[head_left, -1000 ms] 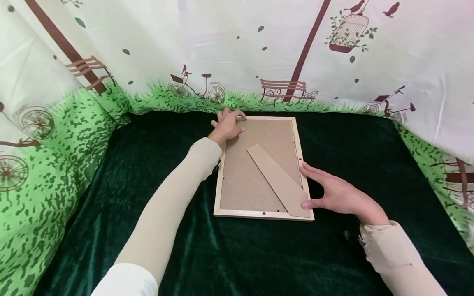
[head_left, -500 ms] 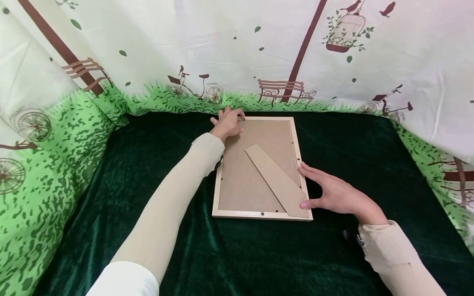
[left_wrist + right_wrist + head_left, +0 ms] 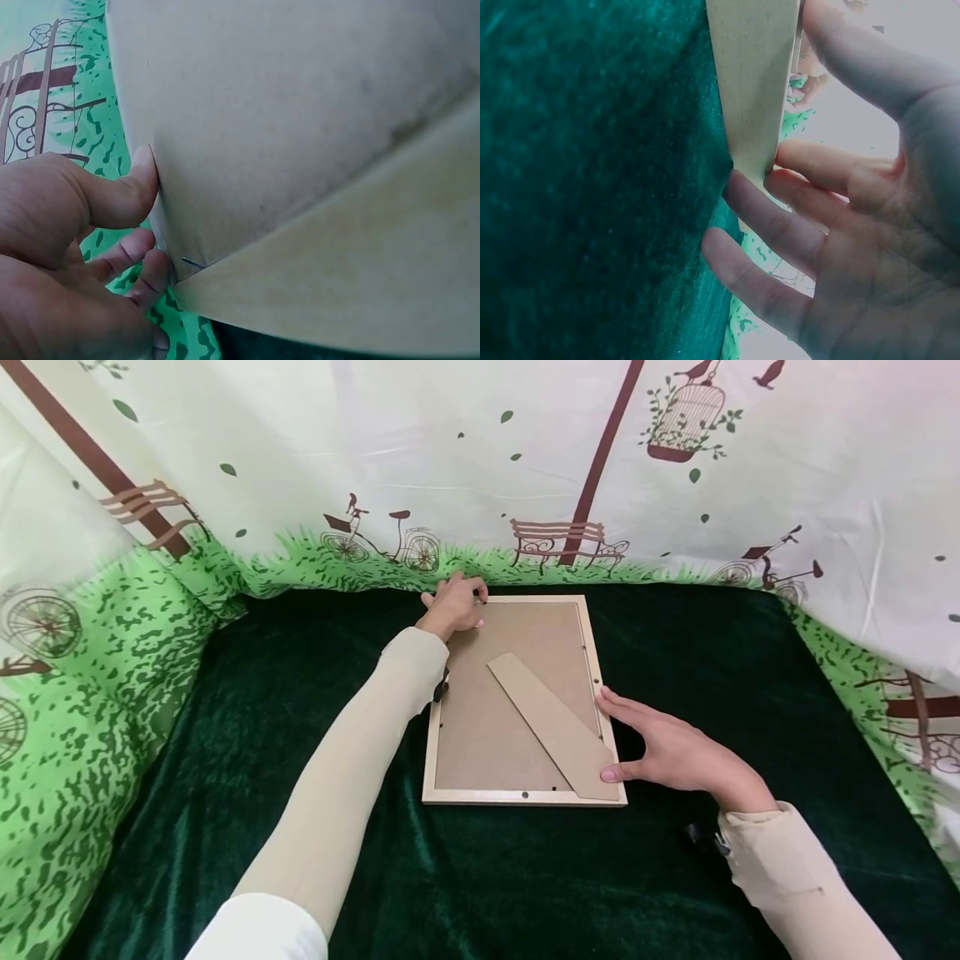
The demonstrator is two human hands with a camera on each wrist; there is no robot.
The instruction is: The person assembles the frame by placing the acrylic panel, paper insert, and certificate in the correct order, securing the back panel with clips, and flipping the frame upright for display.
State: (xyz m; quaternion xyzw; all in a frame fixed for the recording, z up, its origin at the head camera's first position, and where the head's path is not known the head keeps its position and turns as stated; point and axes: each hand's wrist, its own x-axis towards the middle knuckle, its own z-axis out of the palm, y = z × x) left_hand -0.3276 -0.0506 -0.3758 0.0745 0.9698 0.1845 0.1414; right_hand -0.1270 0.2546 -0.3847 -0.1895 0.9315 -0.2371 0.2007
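A picture frame (image 3: 472,743) with a pale wooden border lies back side up on a dark green cloth. Its slanting easel stand (image 3: 551,727) lies across the brown backing. My left hand (image 3: 453,607) grips the far left corner; in the left wrist view the thumb (image 3: 141,187) presses the edge and bent fingers sit around the corner by a small metal pin (image 3: 193,262). At the near right side, my right hand (image 3: 682,752) rests its thumb on the border beside the stand. Its extended fingers (image 3: 772,225) reach the outer side of the frame in the right wrist view.
Green velvet cloth (image 3: 487,893) covers the table, slightly creased in front. A printed curtain (image 3: 420,452) with bicycles and benches hangs behind and at both sides. Small dark fasteners, such as one clip (image 3: 525,794), dot the wooden border.
The whole scene has shifted slightly left in the head view, the curtain together with the frame and hands. Both hands keep their places on the frame.
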